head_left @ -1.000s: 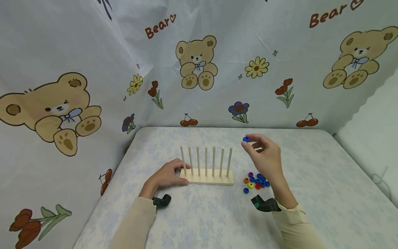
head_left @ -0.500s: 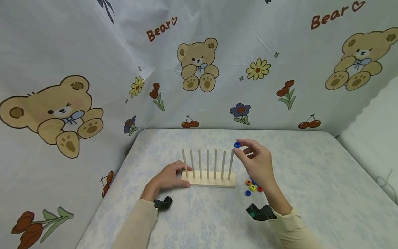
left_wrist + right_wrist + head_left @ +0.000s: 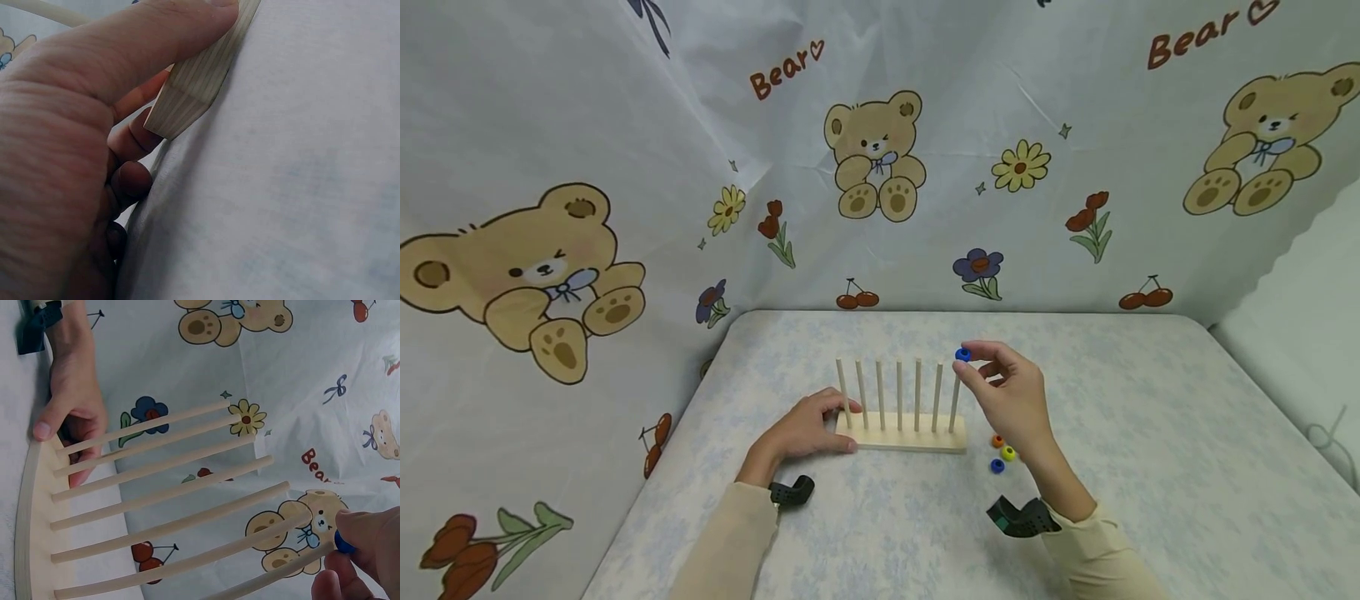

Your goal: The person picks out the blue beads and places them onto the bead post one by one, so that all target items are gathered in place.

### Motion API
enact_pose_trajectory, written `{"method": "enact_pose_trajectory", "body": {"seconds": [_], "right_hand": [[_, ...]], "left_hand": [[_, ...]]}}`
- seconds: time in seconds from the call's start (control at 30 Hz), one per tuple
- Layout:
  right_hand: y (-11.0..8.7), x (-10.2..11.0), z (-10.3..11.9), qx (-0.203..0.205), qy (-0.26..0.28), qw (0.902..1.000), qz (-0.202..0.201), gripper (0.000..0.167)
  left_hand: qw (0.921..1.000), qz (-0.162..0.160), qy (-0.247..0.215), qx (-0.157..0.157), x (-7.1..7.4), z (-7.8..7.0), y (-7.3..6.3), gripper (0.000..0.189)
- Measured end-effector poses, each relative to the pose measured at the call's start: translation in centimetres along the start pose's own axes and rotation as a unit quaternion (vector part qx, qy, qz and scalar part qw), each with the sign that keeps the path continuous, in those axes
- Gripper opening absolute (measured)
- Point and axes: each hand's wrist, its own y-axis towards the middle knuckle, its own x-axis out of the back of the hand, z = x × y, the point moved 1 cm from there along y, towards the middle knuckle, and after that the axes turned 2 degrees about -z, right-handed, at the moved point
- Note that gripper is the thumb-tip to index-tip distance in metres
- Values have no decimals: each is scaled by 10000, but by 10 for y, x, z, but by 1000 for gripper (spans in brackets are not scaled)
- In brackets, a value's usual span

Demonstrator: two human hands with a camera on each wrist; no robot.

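A pale wooden base (image 3: 901,439) with several upright wooden pegs stands mid-table in the head view. My left hand (image 3: 802,429) grips its left end, thumb along the front edge and fingers behind; the left wrist view shows the thumb over the layered edge of the base (image 3: 194,81). Between thumb and index finger, my right hand (image 3: 1011,392) pinches a blue bead (image 3: 962,355) right at the tip of the rightmost peg (image 3: 955,404). In the right wrist view the blue bead (image 3: 343,542) meets that peg's end and is mostly hidden by the fingers.
On the table right of the base lie an orange bead (image 3: 997,441), a yellow bead (image 3: 1008,453) and a blue bead (image 3: 997,467). My right hand and forearm hide other beads behind them. A bear-print cloth (image 3: 940,183) hangs along the table's back edge.
My right hand has moved left and slightly down with the blue bead, from beyond the base to the rightmost peg's tip. The left hand keeps its grip on the base.
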Motion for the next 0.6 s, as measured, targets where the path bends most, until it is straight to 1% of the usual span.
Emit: {"method": "enact_pose_trajectory", "body": {"seconds": [0.23, 0.43, 0.6], "right_hand": [[-1, 0, -3, -121, -114, 9998, 145, 25], [0, 1, -4, -84, -78, 9997, 225, 25], [0, 1, -3, -143, -146, 9993, 328, 26]], "left_hand": [[10000, -11, -4, -1, -1, -1, -1, 51], [10000, -25, 0, -10, -1, 1, 0, 52], [9999, -19, 0, -129, -1, 1, 0, 52]]}}
